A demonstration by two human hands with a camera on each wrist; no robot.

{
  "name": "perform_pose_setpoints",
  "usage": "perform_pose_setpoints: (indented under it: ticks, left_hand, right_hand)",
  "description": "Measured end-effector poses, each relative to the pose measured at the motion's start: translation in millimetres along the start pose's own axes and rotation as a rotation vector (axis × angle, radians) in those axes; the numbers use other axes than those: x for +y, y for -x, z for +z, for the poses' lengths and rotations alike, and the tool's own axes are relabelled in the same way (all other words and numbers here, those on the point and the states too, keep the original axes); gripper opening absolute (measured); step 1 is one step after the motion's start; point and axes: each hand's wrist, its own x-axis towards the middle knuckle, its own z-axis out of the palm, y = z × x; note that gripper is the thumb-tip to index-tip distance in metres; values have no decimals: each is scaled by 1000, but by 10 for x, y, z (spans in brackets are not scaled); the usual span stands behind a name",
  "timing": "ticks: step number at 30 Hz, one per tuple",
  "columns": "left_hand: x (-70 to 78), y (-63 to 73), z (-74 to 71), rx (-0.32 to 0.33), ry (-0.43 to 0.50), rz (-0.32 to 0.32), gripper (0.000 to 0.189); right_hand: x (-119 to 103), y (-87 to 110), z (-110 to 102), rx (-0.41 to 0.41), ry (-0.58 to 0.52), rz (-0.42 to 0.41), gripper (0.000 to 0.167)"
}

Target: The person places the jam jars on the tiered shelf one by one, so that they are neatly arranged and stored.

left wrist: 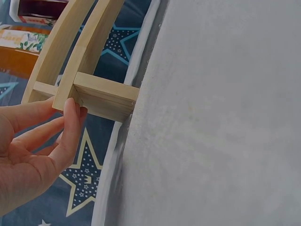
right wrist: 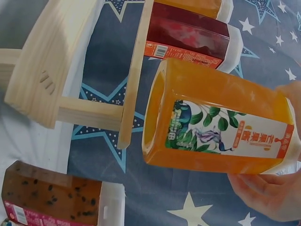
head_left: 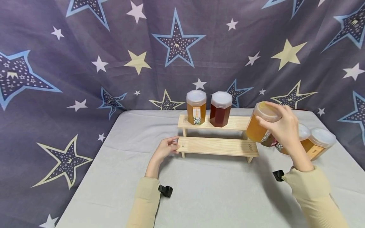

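Note:
My right hand [head_left: 285, 125] grips an orange-filled jar [head_left: 256, 126] by its white lid, tilted and raised at the right end of a two-step wooden rack [head_left: 216, 146]. In the right wrist view that jar [right wrist: 221, 122] shows a label with green leaves. My left hand [head_left: 164, 148] pinches the left end of the rack's lower step, thumb and fingertips on the board's edge [left wrist: 70, 92]. On the upper step stand an amber jar [head_left: 196, 109] and, to its right, a dark red jar [head_left: 220, 110], both white-lidded.
More jars stand on the table right of the rack, partly behind my right arm: an amber jar [head_left: 317, 144] and a jar with dark specks [right wrist: 56, 193]. A grey cloth covers the table [head_left: 214, 190]. Behind hangs a star-patterned curtain [head_left: 114, 38].

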Motion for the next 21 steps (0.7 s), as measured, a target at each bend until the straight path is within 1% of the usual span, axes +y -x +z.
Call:
perform_pose_setpoints:
  ticks: [5, 9, 13, 14, 17, 20, 21]
  left_hand:
    - [-34, -38, -7, -4, 9, -2, 48]
    - [-142, -112, -20, 6, 15, -3, 48]
    - [-256, -162, -31, 13, 24, 42, 47]
    - [-282, -164, -41, -1, 38, 82, 47]
    - [-307, -171, -43, -4, 48, 100, 47]
    - [-290, -171, -40, 1, 44, 70, 48]
    - [-264, -167, -31, 16, 34, 28, 48]
  right_hand:
    - [-8, -68, 65, -17, -21, -3, 51]
    - [-26, -117, 118, -42, -31, 23, 50]
    - [-49, -161, 177, -59, -35, 40, 50]
    - [-53, -172, 191, -60, -36, 39, 50]
    - [-66, -208, 232, -59, -31, 40, 49]
    - [-67, -250, 277, -60, -26, 43, 49]
    - [-67, -262, 292, -63, -25, 48, 49]
